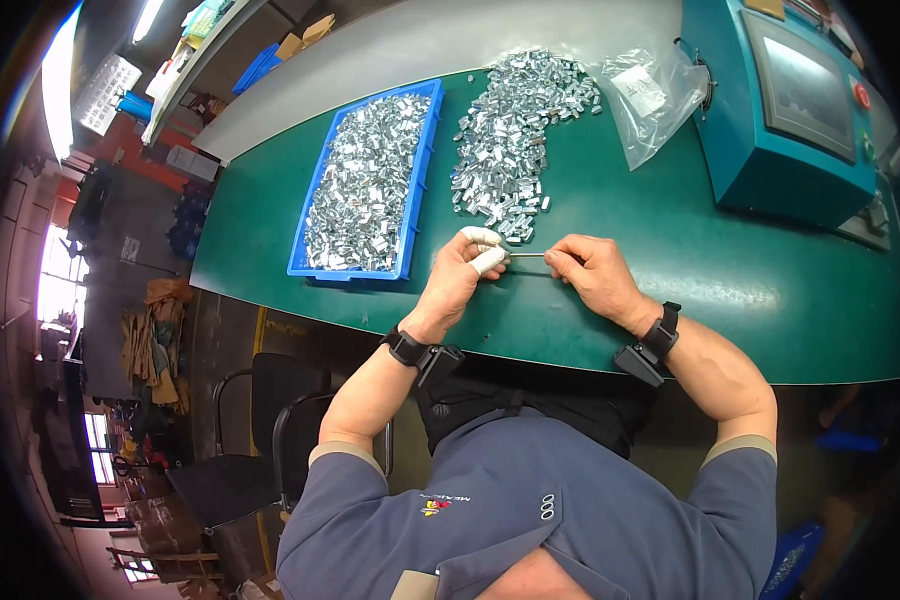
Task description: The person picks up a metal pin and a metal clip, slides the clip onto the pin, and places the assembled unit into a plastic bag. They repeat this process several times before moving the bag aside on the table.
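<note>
White finger covers wrap the thumb and a finger of my left hand [454, 280]. Its closed fingertips pinch a small metal piece, mostly hidden by them. Opposite, my right hand [604, 282] grips one end of a thin metal rod [528, 255] between thumb and fingers. The rod's other end reaches the left fingertips; whether it enters the piece cannot be made out. Just beyond both hands lies a long heap of small shiny metal pieces [503, 160] on the green table [635, 225]. Left of the heap, a blue tray [410, 225] is filled with similar pieces.
A clear plastic bag [648, 115] with a white label lies beyond my right hand. At the far right stands a teal machine [735, 130] with a screen and a red button. A black chair [270, 420] stands at the left, below the table's near edge.
</note>
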`<action>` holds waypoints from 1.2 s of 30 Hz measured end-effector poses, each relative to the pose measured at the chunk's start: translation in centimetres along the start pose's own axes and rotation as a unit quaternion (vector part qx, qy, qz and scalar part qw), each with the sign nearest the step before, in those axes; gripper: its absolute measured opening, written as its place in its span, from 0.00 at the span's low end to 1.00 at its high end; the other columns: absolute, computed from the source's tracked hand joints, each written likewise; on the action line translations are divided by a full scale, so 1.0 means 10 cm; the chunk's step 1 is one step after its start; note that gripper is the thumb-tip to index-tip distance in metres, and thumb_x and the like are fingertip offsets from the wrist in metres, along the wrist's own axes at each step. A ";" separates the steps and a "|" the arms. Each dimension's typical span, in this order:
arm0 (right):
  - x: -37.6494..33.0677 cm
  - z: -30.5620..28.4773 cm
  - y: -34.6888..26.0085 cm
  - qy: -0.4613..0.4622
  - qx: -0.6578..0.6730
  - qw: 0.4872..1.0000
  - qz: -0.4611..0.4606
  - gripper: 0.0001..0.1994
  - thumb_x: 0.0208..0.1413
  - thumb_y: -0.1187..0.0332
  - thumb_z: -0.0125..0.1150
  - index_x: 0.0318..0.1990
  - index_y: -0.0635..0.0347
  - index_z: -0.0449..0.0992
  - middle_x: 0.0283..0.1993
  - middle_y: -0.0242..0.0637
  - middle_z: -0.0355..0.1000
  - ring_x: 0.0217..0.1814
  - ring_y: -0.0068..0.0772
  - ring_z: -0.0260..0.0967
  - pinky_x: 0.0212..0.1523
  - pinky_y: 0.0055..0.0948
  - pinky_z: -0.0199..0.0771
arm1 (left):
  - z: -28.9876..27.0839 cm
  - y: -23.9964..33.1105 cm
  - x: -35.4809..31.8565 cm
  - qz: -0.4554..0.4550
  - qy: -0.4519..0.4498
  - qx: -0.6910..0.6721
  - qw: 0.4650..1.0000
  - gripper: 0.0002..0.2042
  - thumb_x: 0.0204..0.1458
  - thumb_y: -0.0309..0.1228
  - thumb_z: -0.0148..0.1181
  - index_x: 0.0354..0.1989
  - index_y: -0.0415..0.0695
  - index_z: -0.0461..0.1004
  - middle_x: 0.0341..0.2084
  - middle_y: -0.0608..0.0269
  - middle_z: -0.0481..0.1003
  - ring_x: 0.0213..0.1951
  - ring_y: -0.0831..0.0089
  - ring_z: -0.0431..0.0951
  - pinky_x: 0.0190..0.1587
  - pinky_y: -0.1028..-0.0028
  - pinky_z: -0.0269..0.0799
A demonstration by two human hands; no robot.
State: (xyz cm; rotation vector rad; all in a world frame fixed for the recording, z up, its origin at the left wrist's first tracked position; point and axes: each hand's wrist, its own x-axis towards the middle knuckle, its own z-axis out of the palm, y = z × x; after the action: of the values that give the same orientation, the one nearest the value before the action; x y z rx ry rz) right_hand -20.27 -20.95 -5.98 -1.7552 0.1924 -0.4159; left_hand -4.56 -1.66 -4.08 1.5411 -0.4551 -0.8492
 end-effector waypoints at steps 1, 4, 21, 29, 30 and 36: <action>0.00 -0.01 -0.01 -0.006 -0.007 1.000 0.009 0.11 0.67 0.66 0.63 0.37 0.66 0.81 0.27 0.33 0.77 0.28 0.21 0.70 0.31 0.26 0.71 | 0.02 -0.02 0.00 -0.001 -0.001 0.001 1.000 0.10 0.63 0.27 0.65 0.51 0.42 0.75 0.39 0.60 0.82 0.40 0.76 0.81 0.43 0.77 0.76; 0.01 -0.01 -0.01 0.003 -0.017 1.000 0.004 0.10 0.67 0.68 0.62 0.38 0.67 0.81 0.29 0.31 0.77 0.29 0.19 0.70 0.32 0.24 0.72 | 0.07 -0.08 -0.01 -0.003 -0.004 -0.040 0.999 0.10 0.63 0.27 0.65 0.49 0.42 0.74 0.39 0.59 0.82 0.38 0.76 0.81 0.42 0.78 0.76; 0.01 -0.01 -0.02 -0.061 -0.018 0.998 0.030 0.12 0.68 0.65 0.63 0.38 0.67 0.83 0.29 0.34 0.79 0.31 0.21 0.74 0.34 0.24 0.75 | 0.30 -0.24 -0.05 0.042 -0.025 -0.027 0.998 0.10 0.63 0.25 0.64 0.52 0.40 0.79 0.40 0.61 0.83 0.39 0.77 0.82 0.45 0.77 0.78; 0.02 0.01 -0.03 -0.022 -0.050 0.998 0.011 0.11 0.67 0.68 0.62 0.35 0.67 0.81 0.26 0.31 0.77 0.28 0.19 0.72 0.30 0.23 0.71 | 0.31 -0.29 -0.07 0.069 -0.022 -0.021 0.997 0.09 0.64 0.24 0.64 0.50 0.39 0.79 0.40 0.62 0.83 0.40 0.77 0.82 0.45 0.76 0.78; 0.02 0.01 -0.04 -0.027 -0.051 0.998 0.007 0.11 0.67 0.68 0.62 0.35 0.67 0.81 0.26 0.31 0.77 0.28 0.19 0.72 0.30 0.23 0.71 | 0.31 -0.29 -0.07 0.072 -0.025 -0.019 0.997 0.09 0.64 0.24 0.64 0.50 0.39 0.79 0.40 0.62 0.83 0.40 0.77 0.82 0.46 0.76 0.78; 0.00 -0.02 0.02 -0.027 0.016 0.996 0.089 0.19 0.71 0.59 0.59 0.29 0.63 0.79 0.23 0.32 0.75 0.24 0.17 0.68 0.26 0.24 0.66 | 0.18 -0.17 -0.05 0.108 -0.018 -0.033 0.993 0.08 0.63 0.24 0.64 0.49 0.40 0.80 0.39 0.63 0.83 0.40 0.77 0.82 0.46 0.75 0.78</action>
State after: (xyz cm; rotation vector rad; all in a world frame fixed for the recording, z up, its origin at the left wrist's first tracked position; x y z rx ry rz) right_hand -20.30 -21.21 -6.09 -1.6991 0.2997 -0.2409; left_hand -6.55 -2.26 -5.54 1.3898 -0.6021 -0.7174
